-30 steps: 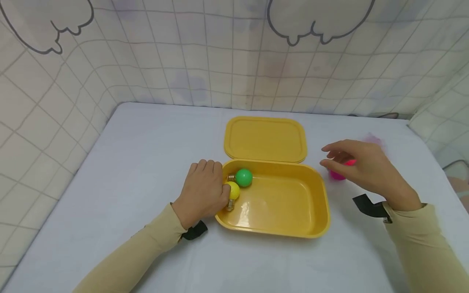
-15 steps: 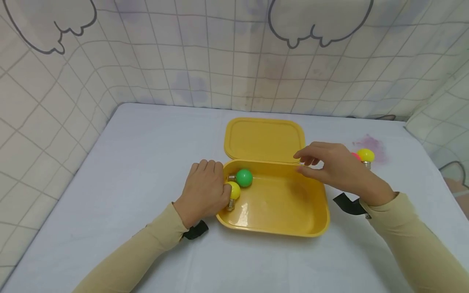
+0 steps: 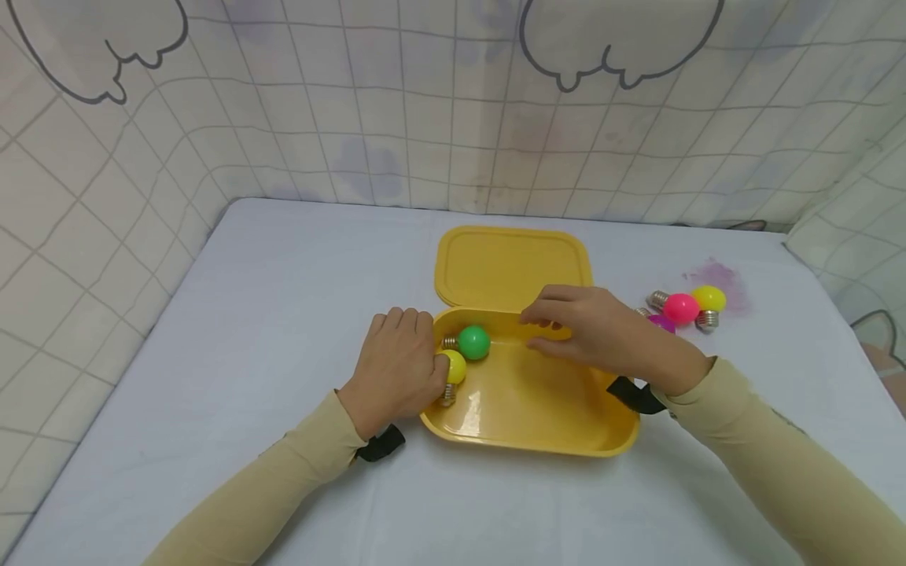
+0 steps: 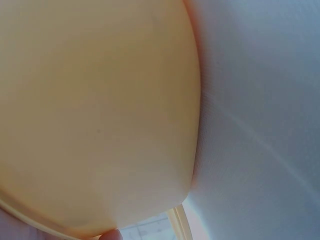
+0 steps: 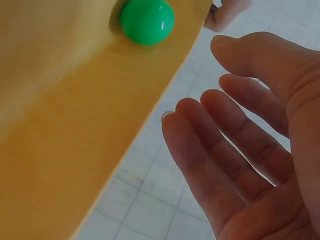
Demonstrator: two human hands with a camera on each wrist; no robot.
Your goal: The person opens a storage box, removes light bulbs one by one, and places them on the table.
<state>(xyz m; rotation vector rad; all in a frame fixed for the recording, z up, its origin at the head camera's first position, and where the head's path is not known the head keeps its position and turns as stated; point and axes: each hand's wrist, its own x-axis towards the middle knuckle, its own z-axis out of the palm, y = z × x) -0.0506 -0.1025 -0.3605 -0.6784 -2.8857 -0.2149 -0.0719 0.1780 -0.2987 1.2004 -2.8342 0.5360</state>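
Note:
The left hand [image 3: 396, 369] grips the left rim of a yellow plastic container [image 3: 538, 428], its thumb hooked over the inside. Within the container's left end lie a green light bulb [image 3: 474, 343] and a yellow light bulb [image 3: 456, 368], the yellow one partly behind that thumb. Over the container's back right part hovers the right hand [image 3: 598, 334], fingers loosely bent and apart. Nothing is between them in the right wrist view, where the green bulb [image 5: 147, 21] shows beyond the fingertips. The left wrist view is mostly filled by the container's outer wall [image 4: 100, 110].
A yellow lid [image 3: 510, 263] lies flat behind the container. To the right on the white tablecloth [image 3: 318, 259] are a pink bulb [image 3: 682, 308], another yellow bulb [image 3: 708, 298] and a purple bulb [image 3: 663, 323], the last partly hidden by the right arm. A purplish stain is near them.
The right hand has moved left, from above the bulbs on the right to over the container, uncovering those bulbs. The left hand keeps its grip on the rim.

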